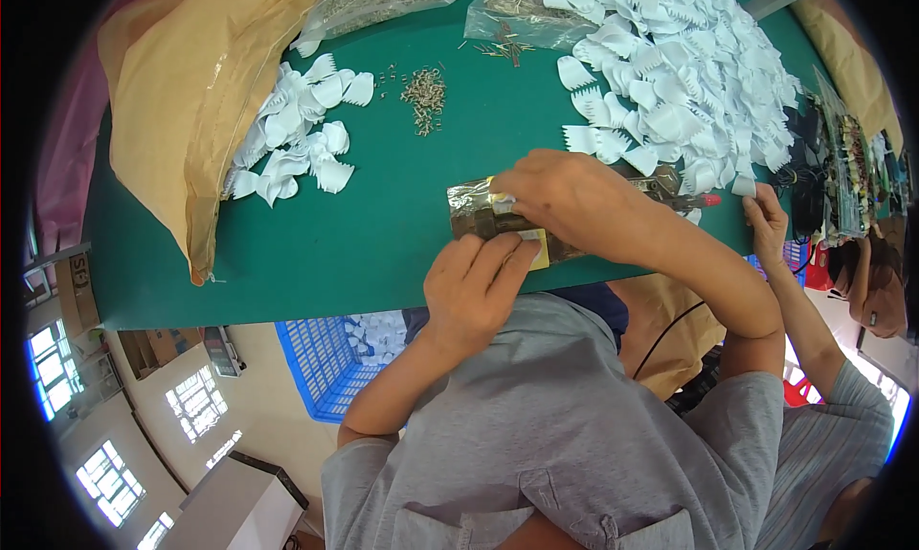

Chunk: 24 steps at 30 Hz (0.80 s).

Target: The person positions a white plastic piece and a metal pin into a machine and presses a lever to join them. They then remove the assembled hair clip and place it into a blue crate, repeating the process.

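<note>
A brown and metallic bench fixture (469,203) with yellow patches lies near the table's front edge, directly before me. My left hand (476,287) rests at its near side, fingers bent and pressed together by a yellow patch. Over its far side reaches my right hand (565,198), with thumb and fingertips pinched together. A bit of white shows at the right fingertips; what either hand grips is too small or hidden to name. Beyond the fixture is a small heap of tiny metal fittings (424,98). Thin metal pins (504,48) lie farther back.
White toothed plastic pieces (670,81) form a big pile at the right, with a smaller group (287,129) beside a tan sack (187,100) at the left. A co-worker's hand (766,220) holds a white piece at the right. A blue basket (316,373) stands below the table edge.
</note>
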Tool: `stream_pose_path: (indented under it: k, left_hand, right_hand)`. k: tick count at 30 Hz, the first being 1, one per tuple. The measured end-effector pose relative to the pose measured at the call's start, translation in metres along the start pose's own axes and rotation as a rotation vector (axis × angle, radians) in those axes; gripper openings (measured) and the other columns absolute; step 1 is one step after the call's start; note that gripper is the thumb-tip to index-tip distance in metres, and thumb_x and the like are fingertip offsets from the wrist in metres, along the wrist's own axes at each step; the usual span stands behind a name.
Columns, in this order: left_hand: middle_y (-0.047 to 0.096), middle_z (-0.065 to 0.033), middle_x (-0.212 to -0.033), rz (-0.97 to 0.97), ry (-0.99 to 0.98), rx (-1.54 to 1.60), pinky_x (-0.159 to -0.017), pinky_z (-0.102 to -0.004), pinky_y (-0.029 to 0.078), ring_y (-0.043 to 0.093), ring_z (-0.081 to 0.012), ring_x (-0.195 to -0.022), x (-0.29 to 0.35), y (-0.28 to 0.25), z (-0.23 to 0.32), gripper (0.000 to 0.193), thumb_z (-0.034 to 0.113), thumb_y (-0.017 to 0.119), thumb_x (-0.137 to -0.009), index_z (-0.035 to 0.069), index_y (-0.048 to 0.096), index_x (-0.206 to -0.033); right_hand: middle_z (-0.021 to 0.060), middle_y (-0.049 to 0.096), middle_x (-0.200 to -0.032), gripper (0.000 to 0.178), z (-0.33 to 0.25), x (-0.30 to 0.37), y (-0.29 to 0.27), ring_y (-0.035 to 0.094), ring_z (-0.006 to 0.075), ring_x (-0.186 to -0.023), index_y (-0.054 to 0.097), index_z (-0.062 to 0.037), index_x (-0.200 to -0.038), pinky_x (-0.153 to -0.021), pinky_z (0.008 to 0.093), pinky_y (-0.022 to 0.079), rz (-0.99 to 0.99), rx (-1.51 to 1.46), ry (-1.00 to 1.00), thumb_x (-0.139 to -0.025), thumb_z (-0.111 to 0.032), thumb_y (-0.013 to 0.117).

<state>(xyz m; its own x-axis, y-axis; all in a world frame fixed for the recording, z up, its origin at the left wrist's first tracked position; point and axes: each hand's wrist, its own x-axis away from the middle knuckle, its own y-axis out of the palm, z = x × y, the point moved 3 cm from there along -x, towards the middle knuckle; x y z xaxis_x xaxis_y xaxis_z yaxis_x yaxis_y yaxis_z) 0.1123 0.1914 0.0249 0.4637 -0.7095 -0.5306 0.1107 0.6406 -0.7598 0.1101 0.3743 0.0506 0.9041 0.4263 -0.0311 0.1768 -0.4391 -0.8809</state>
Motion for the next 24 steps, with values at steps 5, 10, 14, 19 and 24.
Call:
stream_pose_path:
  k: [5,10,14,19,24]
  left_hand:
    - [0.073,-0.0018,-0.102,0.088,-0.117,0.263,-0.072,-0.0370,0.045,0.059,-0.0207,-0.082,0.005,0.007,-0.011,0.029,0.003,0.079,-0.078,0.008,0.077,-0.106]
    - [0.076,0.0024,-0.098,-0.029,-0.188,0.245,-0.076,-0.0361,0.041,0.052,-0.0217,-0.081,0.018,0.010,-0.003,0.030,-0.001,0.081,-0.076,0.013,0.080,-0.102]
    - [0.073,0.0038,-0.103,0.129,-0.142,0.038,-0.080,-0.0351,0.038,0.049,-0.0205,-0.089,0.025,0.015,-0.009,0.030,0.003,0.084,-0.074,0.016,0.082,-0.101]
    - [0.061,-0.0061,-0.124,0.340,-0.323,0.186,-0.099,-0.0392,0.043,0.052,-0.0280,-0.116,0.017,0.016,-0.020,0.051,0.006,0.089,-0.078,0.013,0.072,-0.126]
    - [0.073,-0.0070,-0.127,0.023,-0.335,0.375,-0.114,-0.0435,0.039,0.045,-0.0323,-0.135,0.016,0.021,-0.036,0.083,0.002,0.082,-0.084,0.005,0.040,-0.155]
  right_hand:
    - [0.0117,0.067,-0.083,0.017,0.003,0.010,-0.006,0.067,0.0320,-0.083,0.073,-0.0062,-0.105,-0.074,0.0438,0.054,0.165,-0.281,0.200,-0.091,-0.016,0.075]
    - [0.0092,0.070,-0.087,0.025,0.008,0.023,0.012,0.065,0.0257,-0.080,0.079,-0.0084,-0.116,-0.073,0.0378,0.050,0.262,-0.304,0.201,-0.091,-0.011,0.079]
    - [0.0067,0.075,-0.091,0.019,0.008,0.025,0.012,0.065,0.0229,-0.087,0.082,-0.0085,-0.110,-0.083,0.0358,0.049,0.259,-0.437,0.243,-0.092,-0.010,0.078]
    - [0.0054,0.073,-0.082,0.011,0.001,0.019,0.016,0.065,0.0253,-0.082,0.081,-0.0099,-0.097,-0.082,0.0391,0.046,0.282,-0.401,0.258,-0.092,-0.019,0.077]
    - [0.0060,0.074,-0.085,0.012,-0.007,0.019,0.017,0.066,0.0268,-0.083,0.080,-0.0100,-0.100,-0.084,0.0408,0.046,0.343,-0.303,0.160,-0.093,-0.019,0.076]
